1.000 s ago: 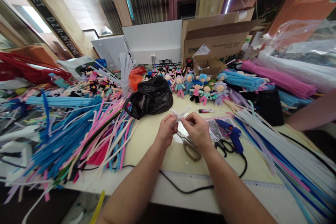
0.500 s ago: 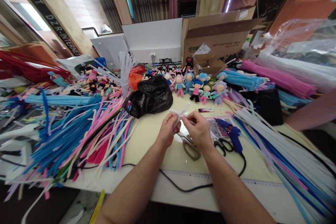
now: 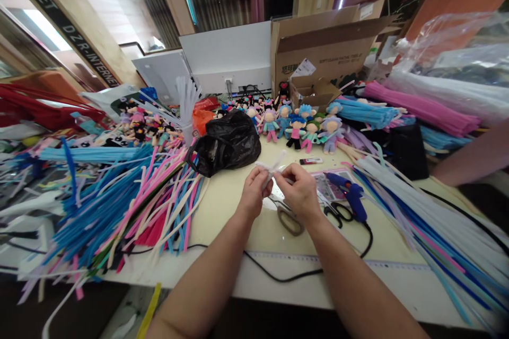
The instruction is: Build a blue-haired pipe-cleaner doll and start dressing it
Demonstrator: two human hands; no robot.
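Note:
Between my hands, over the middle of the table, is a small bundle of white pipe cleaners (image 3: 271, 167), with one end poking up and away from me. My left hand (image 3: 254, 189) pinches its left side. My right hand (image 3: 297, 190) has thumb and fingers closed on its right side, and the fingers hide part of the piece. Under my right hand lie grey-handled scissors (image 3: 289, 221). Black-handled scissors (image 3: 339, 214) rest just to the right, beside a blue hot glue gun (image 3: 350, 195) with a black cord.
Pipe cleaners in blue (image 3: 103, 206) and pink spread over the left side; white ones (image 3: 421, 201) lie right. A black plastic bag (image 3: 228, 143), small dolls (image 3: 296, 130), a lighter (image 3: 311, 161) and a cardboard box (image 3: 318, 58) stand beyond my hands. A ruler (image 3: 278, 256) runs along the front.
The view has shifted slightly. Both hands stay together on the white pipe cleaners, with only small finger movement.

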